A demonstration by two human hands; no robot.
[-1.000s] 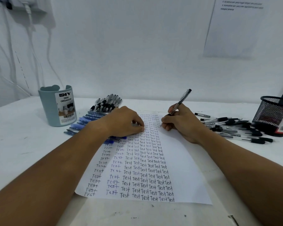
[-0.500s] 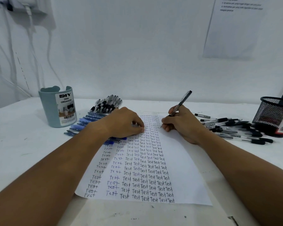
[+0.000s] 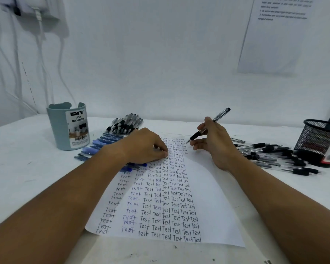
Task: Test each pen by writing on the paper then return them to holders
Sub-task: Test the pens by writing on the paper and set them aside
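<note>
**Pen test, entry mid-run: sheet part filled, both holders unfilled as far as shown**

While the right hand (image 3: 215, 141) pinches a black pen (image 3: 210, 126) between thumb and fingers, its tip sits just above the top of the paper (image 3: 208, 187), beside the last written column.

- Left hand (image 3: 147, 145): rests knuckles-up on the upper left of the paper, fingers curled under; whether they grip anything cannot be told.
- Paper: columns of "Test" cover its left and middle; the right strip is bare.
- Blue pens (image 3: 97, 147) and a black-grip batch (image 3: 125, 124): laid in rows left of the paper, near the blue-grey desk organizer (image 3: 69, 128). Judged to be tested stock, not yet returned.
- Loose black pens (image 3: 271, 155): heaped right of the paper, beside the mesh holder (image 3: 320, 138). Judged to be awaiting test.
- Holders: no pen shows above either rim.

Estimate: writing well advanced, the right heap still to do; the return to holders is not yet begun.
</note>
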